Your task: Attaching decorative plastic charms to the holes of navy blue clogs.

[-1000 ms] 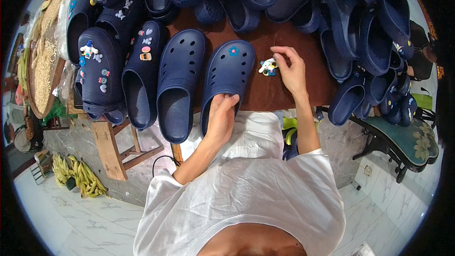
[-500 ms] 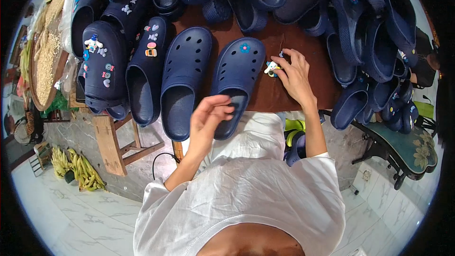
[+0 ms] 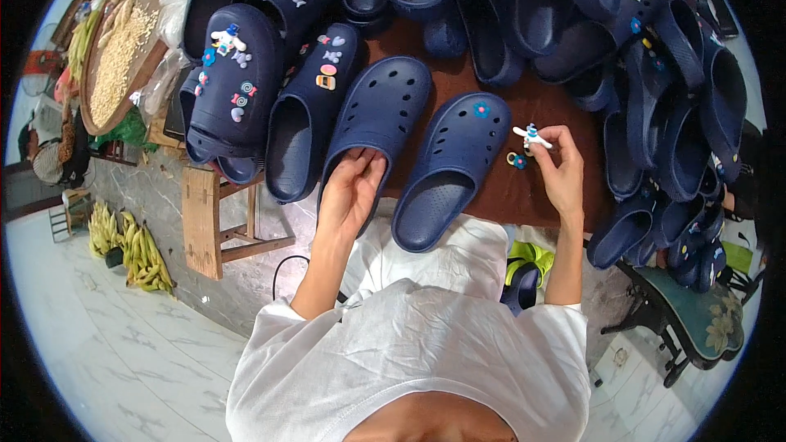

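Two navy clogs with holes lie side by side before me. My left hand (image 3: 350, 192), palm up, reaches into the left clog (image 3: 391, 86); its fingers are stretched out, and the tips are hidden under the upper. The right clog (image 3: 471, 135) carries a blue flower charm (image 3: 481, 110) near its toe. Just right of it, my right hand (image 3: 563, 176) pinches a shoe charm (image 3: 532, 136), a white long-eared figure with a blue hat, between thumb and fingers. Below that charm, small loose charms (image 3: 516, 160), one flower-shaped, lie on the brown cloth (image 3: 565, 115).
Navy clogs (image 3: 540, 24) are heaped along the back and right. At left stand clogs decorated with charms (image 3: 237, 74). Beyond them is a round tray of pale kernels (image 3: 123, 65). A wooden stool (image 3: 203, 221) stands below left, a green-topped seat (image 3: 704, 311) at right.
My left hand has gone from over the right clog into the left clog's opening. My right hand has picked up the white charm. The whole view has shifted.
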Demonstrator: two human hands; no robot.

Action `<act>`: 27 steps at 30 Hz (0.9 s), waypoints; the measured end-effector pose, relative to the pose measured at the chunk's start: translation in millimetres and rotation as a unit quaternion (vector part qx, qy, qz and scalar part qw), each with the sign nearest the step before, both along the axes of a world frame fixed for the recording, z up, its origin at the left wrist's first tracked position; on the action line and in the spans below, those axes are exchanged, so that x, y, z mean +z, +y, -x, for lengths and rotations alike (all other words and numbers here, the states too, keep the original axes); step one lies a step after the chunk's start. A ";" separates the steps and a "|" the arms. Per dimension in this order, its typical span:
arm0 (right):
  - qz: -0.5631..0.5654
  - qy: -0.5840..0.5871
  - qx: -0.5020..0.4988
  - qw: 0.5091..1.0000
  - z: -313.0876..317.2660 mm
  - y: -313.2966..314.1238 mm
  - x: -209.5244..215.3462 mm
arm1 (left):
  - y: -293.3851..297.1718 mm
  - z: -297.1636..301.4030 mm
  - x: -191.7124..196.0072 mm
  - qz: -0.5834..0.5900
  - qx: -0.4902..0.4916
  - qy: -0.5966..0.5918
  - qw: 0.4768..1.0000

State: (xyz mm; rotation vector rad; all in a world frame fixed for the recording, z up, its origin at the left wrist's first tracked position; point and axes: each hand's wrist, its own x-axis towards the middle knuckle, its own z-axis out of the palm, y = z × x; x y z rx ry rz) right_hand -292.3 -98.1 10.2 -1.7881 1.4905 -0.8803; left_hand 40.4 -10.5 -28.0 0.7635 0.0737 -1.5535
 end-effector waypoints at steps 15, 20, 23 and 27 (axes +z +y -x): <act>-0.090 -0.182 0.174 0.963 -148.1 -80.9 -18.4 | -77.8 19.8 -16.5 0.070 0.061 0.176 0.980; -0.081 -0.097 0.145 0.981 -165.2 -86.9 -15.5 | -77.2 19.7 -9.4 0.076 0.037 0.221 0.972; -0.103 -0.101 0.150 0.978 -165.8 -84.7 -12.8 | -68.1 21.7 -2.8 0.091 0.041 0.236 0.967; -0.124 -0.098 0.132 0.979 -166.9 -79.2 -4.6 | -55.7 25.1 -9.8 0.102 0.044 0.214 0.970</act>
